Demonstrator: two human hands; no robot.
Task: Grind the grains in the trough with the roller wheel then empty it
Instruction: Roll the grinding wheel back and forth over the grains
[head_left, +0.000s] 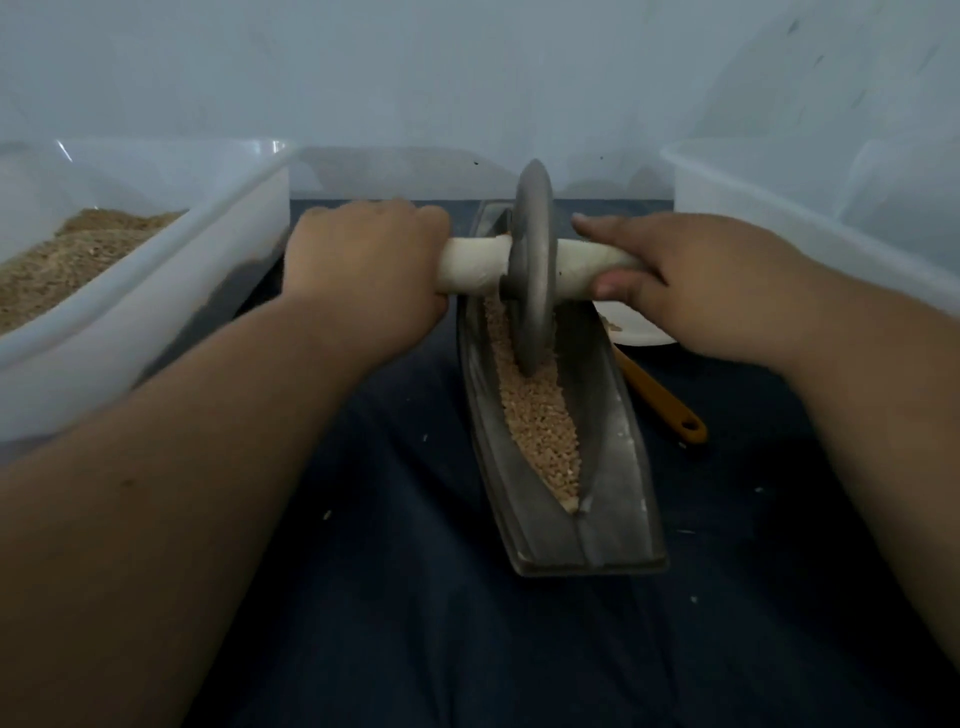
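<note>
Nearest us, the trough (618, 499) lies on the dark cloth (415, 597), with its near end well on our side of both grips, and it runs away between our forearms. Grains (540, 431) fill the groove from that tip up to the wheel. An orange handle (665, 405) lies beside the trough, just short of the right grip. The roller wheel (532, 270) stands on edge in the grains, squarely between our hands. Our left hand (363, 265) is clenched round the white-wrapped axle (470, 265). Our right hand (691, 275) grasps the other stub, thumb underneath. Out past the left grip there's a clear bin (156, 291) holding meal, and past the right grip another bin (779, 208).
</note>
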